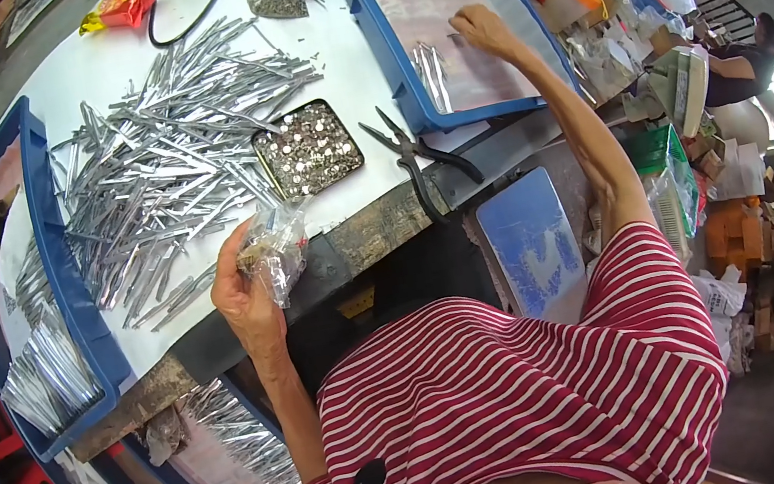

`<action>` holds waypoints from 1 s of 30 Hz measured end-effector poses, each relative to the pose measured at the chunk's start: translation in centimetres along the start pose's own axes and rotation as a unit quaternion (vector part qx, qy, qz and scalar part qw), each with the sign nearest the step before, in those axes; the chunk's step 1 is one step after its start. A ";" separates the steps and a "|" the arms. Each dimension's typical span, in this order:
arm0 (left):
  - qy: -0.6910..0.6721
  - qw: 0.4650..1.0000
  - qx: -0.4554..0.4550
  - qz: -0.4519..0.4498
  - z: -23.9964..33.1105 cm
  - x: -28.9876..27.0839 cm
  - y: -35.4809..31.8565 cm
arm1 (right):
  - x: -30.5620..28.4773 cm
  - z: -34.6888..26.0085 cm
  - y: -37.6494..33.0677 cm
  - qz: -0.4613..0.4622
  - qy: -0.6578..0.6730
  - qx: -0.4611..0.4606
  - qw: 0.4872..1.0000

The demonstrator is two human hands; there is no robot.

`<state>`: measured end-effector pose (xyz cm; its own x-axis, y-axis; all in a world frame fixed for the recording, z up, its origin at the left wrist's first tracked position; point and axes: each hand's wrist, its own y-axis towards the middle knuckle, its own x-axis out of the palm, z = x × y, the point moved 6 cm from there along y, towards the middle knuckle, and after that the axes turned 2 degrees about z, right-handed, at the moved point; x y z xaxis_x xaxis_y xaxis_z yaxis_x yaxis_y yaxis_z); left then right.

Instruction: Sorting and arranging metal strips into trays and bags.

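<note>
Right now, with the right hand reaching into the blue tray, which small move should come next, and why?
Probably let go of the metal strip and draw the right hand back. Its fingertips pinch the strip just above the blue tray, beside a small bundle of strips, while the left hand grips a clear plastic bag.

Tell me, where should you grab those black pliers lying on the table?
Take the pliers by the two black handles, which splay toward the table's near edge. Probably come from that near side, since the pointed jaws face the small tin of metal bits and the blue tray sits close on the right. The handles lie open, so squeeze them together as you lift.
</note>
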<state>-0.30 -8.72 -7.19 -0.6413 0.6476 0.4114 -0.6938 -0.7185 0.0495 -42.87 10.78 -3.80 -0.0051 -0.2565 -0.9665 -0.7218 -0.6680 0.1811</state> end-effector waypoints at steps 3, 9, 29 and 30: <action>0.010 1.000 0.004 0.006 0.3 0.5 0.0 | 0.8 -0.2 -2.0 0.010 -0.052 -0.072 0.996; 0.003 1.000 0.000 0.012 0.4 0.3 -0.1 | 1.6 -7.3 -4.3 -0.080 -0.130 -0.157 0.976; -0.022 1.000 0.003 0.003 0.6 1.1 -0.1 | 1.2 -10.8 -5.5 -0.123 0.004 0.010 0.992; -0.020 1.000 0.002 0.007 0.6 1.0 -0.1 | 1.3 -10.8 -5.7 -0.129 -0.006 0.000 0.992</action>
<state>-0.71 -8.13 -6.22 -0.6375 0.6268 0.4480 -0.6836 -0.7284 0.0461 -31.31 6.67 -4.12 0.1715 -0.0699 -0.9827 -0.7000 -0.7106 -0.0716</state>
